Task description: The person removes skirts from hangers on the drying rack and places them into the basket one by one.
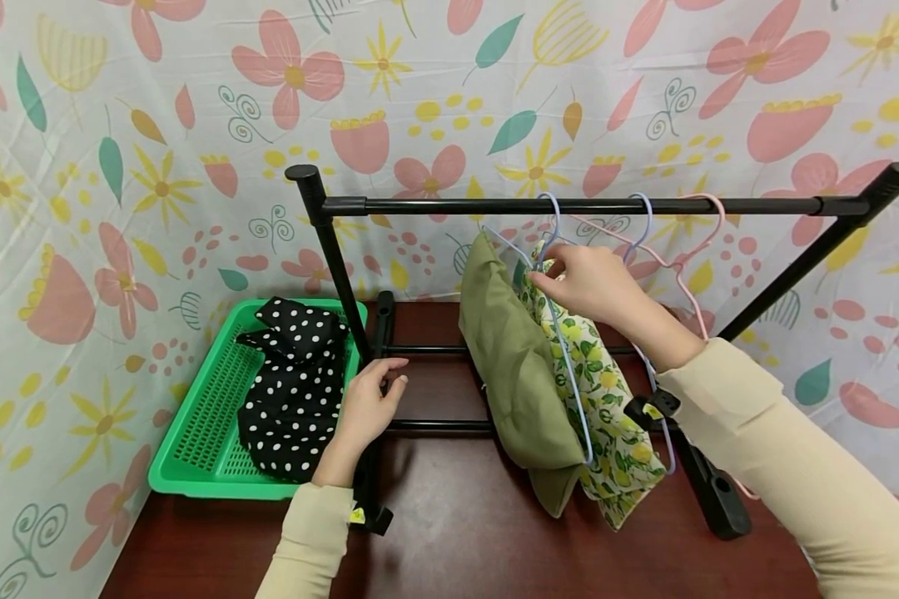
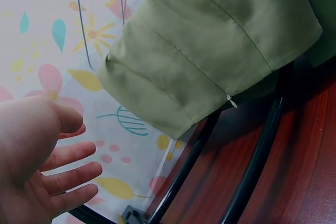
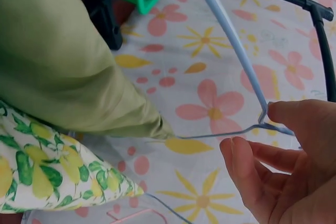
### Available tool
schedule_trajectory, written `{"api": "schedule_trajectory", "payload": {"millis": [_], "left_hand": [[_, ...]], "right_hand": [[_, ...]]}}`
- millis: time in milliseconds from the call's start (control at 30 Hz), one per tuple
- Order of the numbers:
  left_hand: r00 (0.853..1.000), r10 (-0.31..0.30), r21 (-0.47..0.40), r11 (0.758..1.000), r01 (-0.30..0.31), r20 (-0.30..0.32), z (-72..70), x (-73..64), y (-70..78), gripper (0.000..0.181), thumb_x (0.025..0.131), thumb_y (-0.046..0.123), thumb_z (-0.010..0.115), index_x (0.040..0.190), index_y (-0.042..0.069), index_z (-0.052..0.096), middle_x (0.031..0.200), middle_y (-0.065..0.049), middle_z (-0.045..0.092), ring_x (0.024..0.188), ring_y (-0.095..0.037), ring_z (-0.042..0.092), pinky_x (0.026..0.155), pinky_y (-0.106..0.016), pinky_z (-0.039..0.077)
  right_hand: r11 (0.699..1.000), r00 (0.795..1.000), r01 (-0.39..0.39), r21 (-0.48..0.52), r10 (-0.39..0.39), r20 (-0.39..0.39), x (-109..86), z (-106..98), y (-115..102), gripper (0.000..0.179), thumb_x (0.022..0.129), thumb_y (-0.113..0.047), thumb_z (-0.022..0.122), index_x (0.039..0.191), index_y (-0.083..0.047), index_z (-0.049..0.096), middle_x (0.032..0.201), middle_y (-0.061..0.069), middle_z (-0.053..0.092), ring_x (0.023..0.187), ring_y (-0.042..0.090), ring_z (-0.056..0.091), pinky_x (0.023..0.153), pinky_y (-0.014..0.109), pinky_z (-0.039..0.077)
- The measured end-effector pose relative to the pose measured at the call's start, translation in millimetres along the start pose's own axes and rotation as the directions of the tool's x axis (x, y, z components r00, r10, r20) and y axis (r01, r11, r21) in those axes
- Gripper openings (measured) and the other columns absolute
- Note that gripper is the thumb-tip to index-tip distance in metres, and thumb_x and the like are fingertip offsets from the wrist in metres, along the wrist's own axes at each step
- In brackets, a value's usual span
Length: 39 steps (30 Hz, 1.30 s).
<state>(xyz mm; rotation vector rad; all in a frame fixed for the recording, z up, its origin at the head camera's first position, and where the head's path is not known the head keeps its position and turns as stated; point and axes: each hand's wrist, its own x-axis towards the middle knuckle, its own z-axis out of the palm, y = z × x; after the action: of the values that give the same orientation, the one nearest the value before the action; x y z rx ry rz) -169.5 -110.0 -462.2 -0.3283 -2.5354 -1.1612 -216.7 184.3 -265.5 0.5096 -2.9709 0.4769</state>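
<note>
My right hand [image 1: 592, 283] is at the neck of a light-blue hanger [image 1: 565, 349] hooked on the rail. In the right wrist view its thumb is close to the hanger's neck [image 3: 261, 121], and the fingertips stand apart from the wire. On this hanger hangs an olive-green cloth item [image 1: 509, 358], whose small zip pull [image 2: 231, 100] shows in the left wrist view. Behind it hangs a lemon-print cloth [image 1: 614, 399]. My left hand [image 1: 365, 408], fingers loosely extended and holding nothing, is beside the rack's left post, near a black polka-dot cloth [image 1: 292, 391].
The polka-dot cloth lies in a green plastic basket [image 1: 195, 449] left of the rack. The black rack's rail [image 1: 449, 206] also carries another blue hanger [image 1: 648, 218] and a pink hanger [image 1: 677, 264] at right. Below is a dark red-brown tabletop [image 1: 449, 516], with a flower-patterned sheet [image 1: 434, 83] behind.
</note>
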Motion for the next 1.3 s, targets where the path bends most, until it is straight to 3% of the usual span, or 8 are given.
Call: {"api": "schedule_trajectory", "payload": {"millis": [200, 433, 700, 933, 1300], "left_hand": [[0.999, -0.028, 0.005, 1.000, 0.028, 0.023, 3.2, -2.2, -0.5, 0.021, 0.087, 0.012, 0.063, 0.106, 0.016, 0.067, 0.096, -0.005, 0.065, 0.074, -0.018, 0.055, 0.065, -0.031, 0.046], [0.999, -0.039, -0.003, 0.999, 0.039, 0.035, 8.1, -3.0, -1.2, 0.020, 0.087, 0.014, 0.062, 0.106, 0.016, 0.067, 0.099, -0.006, 0.065, 0.056, -0.014, 0.047, 0.056, -0.027, 0.041], [0.998, -0.051, -0.024, 0.998, 0.052, 0.049, 13.7, -5.3, -1.0, 0.018, 0.087, 0.014, 0.062, 0.105, 0.016, 0.067, 0.101, -0.004, 0.065, 0.087, -0.021, 0.061, 0.066, -0.030, 0.048], [0.995, -0.068, -0.034, 0.997, 0.071, 0.069, 15.3, -7.6, 1.7, 0.017, 0.088, 0.016, 0.062, 0.104, 0.017, 0.067, 0.099, -0.001, 0.064, 0.087, -0.018, 0.061, 0.066, -0.030, 0.048], [0.994, -0.073, -0.069, 0.994, 0.079, 0.083, 18.0, -9.4, 1.7, 0.017, 0.089, 0.016, 0.060, 0.105, 0.016, 0.067, 0.099, -0.002, 0.064, 0.093, -0.018, 0.060, 0.074, -0.039, 0.052]], "right_hand": [[1.000, 1.000, -0.019, 0.013, 0.019, -0.013, 4.1, 4.0, -5.6, 0.032, 0.090, -0.029, 0.055, 0.104, -0.001, 0.063, 0.083, 0.016, 0.069, 0.048, 0.016, 0.058, 0.050, 0.034, 0.048], [0.997, 0.998, -0.057, 0.060, 0.059, -0.030, 7.9, 5.2, -12.8, 0.028, 0.089, -0.025, 0.055, 0.099, -0.002, 0.067, 0.075, 0.014, 0.069, 0.040, 0.014, 0.053, 0.037, 0.028, 0.038], [0.997, 0.993, -0.060, 0.038, 0.064, -0.103, 8.2, 8.9, -15.9, 0.023, 0.088, -0.021, 0.054, 0.093, -0.004, 0.069, 0.059, 0.009, 0.063, 0.036, 0.016, 0.045, 0.034, 0.026, 0.029], [0.998, 0.989, -0.068, 0.009, 0.068, -0.132, 9.0, 9.9, -17.5, 0.021, 0.087, -0.019, 0.055, 0.090, -0.006, 0.071, 0.053, 0.007, 0.059, 0.036, 0.016, 0.043, 0.034, 0.025, 0.027], [0.998, 0.987, -0.057, -0.002, 0.056, -0.152, 8.2, 8.4, -19.6, 0.021, 0.088, -0.018, 0.057, 0.089, -0.004, 0.072, 0.054, 0.009, 0.060, 0.035, 0.015, 0.040, 0.034, 0.025, 0.024]]}}
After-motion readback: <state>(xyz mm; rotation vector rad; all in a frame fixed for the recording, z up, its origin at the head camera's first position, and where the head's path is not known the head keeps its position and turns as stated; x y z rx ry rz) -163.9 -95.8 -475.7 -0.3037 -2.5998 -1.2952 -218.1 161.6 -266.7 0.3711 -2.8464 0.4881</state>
